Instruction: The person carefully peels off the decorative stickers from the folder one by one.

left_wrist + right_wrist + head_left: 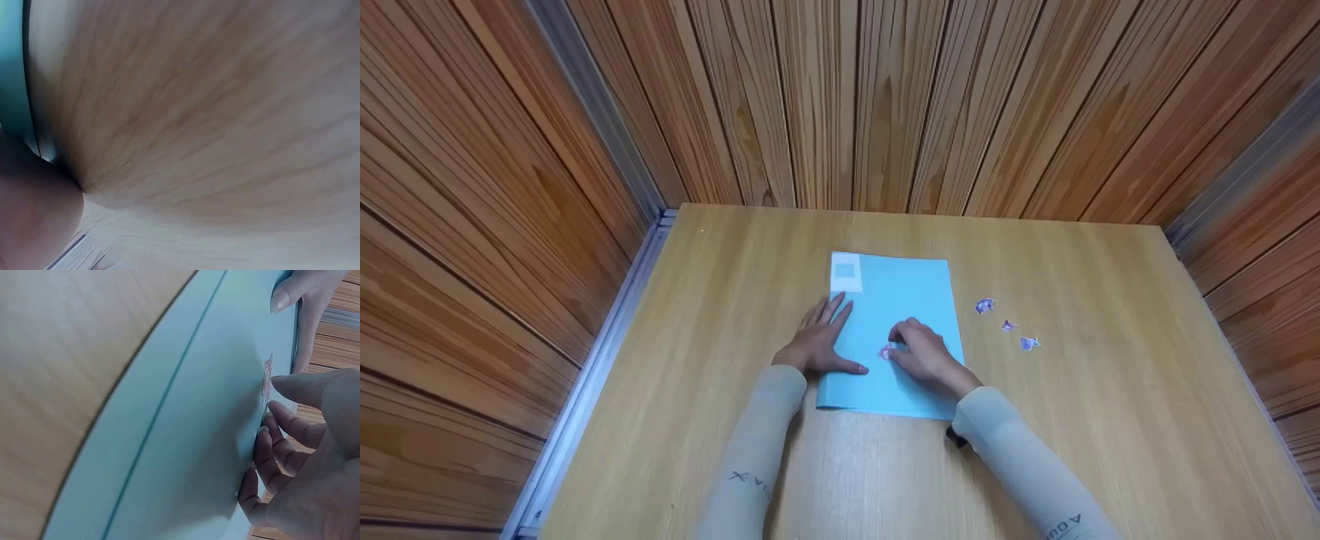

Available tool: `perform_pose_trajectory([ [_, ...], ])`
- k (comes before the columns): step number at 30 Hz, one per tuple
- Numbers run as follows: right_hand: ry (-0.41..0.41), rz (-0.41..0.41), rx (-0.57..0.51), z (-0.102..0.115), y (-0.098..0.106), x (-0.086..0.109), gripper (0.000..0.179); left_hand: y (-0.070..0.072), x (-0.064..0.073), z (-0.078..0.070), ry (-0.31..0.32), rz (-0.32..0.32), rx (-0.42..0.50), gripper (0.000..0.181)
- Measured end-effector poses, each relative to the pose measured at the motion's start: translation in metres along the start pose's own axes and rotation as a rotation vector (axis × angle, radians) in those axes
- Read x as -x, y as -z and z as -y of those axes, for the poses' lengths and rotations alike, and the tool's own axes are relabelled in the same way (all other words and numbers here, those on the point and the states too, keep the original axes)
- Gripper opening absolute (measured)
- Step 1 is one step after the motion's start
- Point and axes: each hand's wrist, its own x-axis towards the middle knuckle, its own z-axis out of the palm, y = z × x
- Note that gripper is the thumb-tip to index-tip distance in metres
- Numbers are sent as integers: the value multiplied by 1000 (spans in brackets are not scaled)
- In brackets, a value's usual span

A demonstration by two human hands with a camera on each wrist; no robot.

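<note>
On the blue folder (904, 292) I have left fingers (841, 318) spread flat, right fingers (296, 423) pinching the pink sticker (267, 378) — best smoothed gradually from one edge.

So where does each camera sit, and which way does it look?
Head: worn on the person's head, facing forward and down at the blue folder, pink piece and table; sleeves, left fingers and right fingers show.
Left wrist: on that wrist, facing mostly tabletop, the folder at its edge; a patch of skin shows.
Right wrist: on that wrist, facing across the folder; right fingers show at the pink piece, left thumb beyond.
Shared: head and right wrist both show the pink piece.
</note>
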Motion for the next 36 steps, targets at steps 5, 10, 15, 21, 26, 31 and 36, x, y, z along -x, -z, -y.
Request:
perform_pose_trajectory([
  [5,-21,41,-1,-58,-34,-24,16,-44,-48,44,53,-13,-64,125],
  [10,-89,36,12,-56,-39,-21,11,-48,-44,45,47,7,-45,125],
  [15,-104,46,18,-57,-39,-24,12,-48,-46,45,33,10,-71,126],
  [21,-108,50,9,-54,-30,-32,12,-36,-51,43,19,-11,-76,127],
  [26,-113,54,-15,-50,-22,-37,12,-30,-53,42,28,-26,-71,127],
  [31,-107,61,-29,-50,-22,-37,12,-31,-52,43,50,-39,-66,128],
  [36,-94,73,-37,-52,-26,-33,12,-37,-48,45,50,-31,-61,129],
])
